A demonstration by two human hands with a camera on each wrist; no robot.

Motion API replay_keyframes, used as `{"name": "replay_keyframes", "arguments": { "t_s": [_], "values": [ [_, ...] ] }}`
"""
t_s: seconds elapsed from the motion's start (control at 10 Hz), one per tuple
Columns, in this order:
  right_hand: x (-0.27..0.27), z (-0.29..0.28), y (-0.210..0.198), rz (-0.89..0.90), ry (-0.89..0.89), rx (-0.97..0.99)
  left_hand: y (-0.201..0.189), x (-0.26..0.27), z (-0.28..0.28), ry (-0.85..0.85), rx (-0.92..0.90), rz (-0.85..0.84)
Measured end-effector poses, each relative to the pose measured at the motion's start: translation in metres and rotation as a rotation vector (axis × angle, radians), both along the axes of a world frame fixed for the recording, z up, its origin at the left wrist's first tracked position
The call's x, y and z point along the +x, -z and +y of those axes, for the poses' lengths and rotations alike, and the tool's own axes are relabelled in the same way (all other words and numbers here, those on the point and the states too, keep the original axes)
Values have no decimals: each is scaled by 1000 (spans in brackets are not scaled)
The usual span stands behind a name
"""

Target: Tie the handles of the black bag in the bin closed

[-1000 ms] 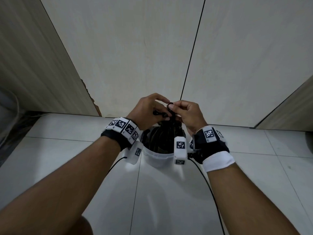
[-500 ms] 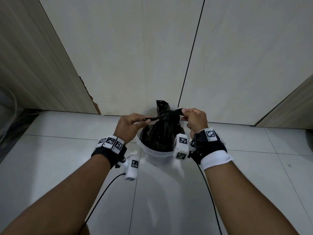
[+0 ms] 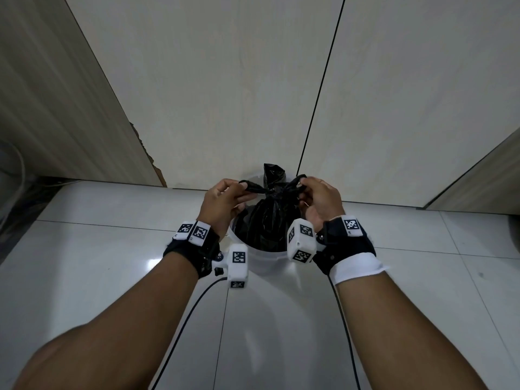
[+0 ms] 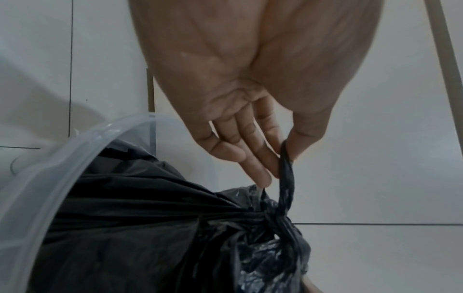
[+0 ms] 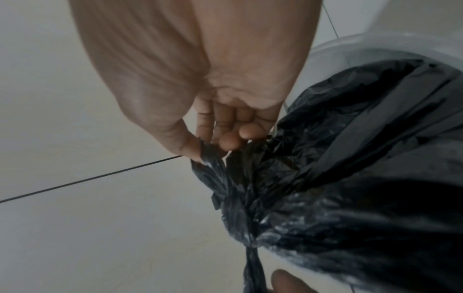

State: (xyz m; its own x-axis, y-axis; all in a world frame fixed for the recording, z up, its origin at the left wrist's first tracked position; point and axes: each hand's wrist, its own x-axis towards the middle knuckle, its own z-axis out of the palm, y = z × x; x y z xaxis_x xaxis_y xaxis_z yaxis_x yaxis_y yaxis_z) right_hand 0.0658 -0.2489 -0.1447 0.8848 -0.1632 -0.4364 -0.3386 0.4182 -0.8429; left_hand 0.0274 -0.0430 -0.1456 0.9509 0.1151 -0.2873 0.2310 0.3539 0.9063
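Note:
A black plastic bag (image 3: 270,218) sits in a small translucent white bin (image 3: 261,256) on the tiled floor against the wall. Its top is gathered into a knot (image 3: 274,191), with a tuft of plastic standing up behind it. My left hand (image 3: 225,199) pinches the left handle strand (image 3: 250,187) between thumb and forefinger; in the left wrist view the handle strand (image 4: 287,178) runs taut from my left hand (image 4: 283,156) down to the knot (image 4: 275,220). My right hand (image 3: 315,197) pinches the right handle end (image 3: 299,180); in the right wrist view my right hand (image 5: 203,148) holds the crumpled handle end (image 5: 213,164).
Pale wall panels (image 3: 225,94) rise right behind the bin, with a wood-grain panel (image 3: 56,108) at the left and another at the far right. Glossy white floor tiles (image 3: 267,333) spread toward me. Thin black cables (image 3: 185,313) hang from both wrist units.
My hands have dropped from above the bag and moved apart sideways, drawing the two handle strands out. The loose loop has closed into a tight knot over the bag's gathered neck.

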Motion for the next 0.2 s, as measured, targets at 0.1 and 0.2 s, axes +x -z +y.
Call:
{"name": "replay_keyframes", "arguments": {
  "t_s": [0.1,0.2],
  "values": [
    [-4,-4,-8,-2,-33,-99,-5,2,1,1,76,24],
    [0,-22,-19,-51,-102,-265,-21,12,18,-23,152,8]
  ]
}}
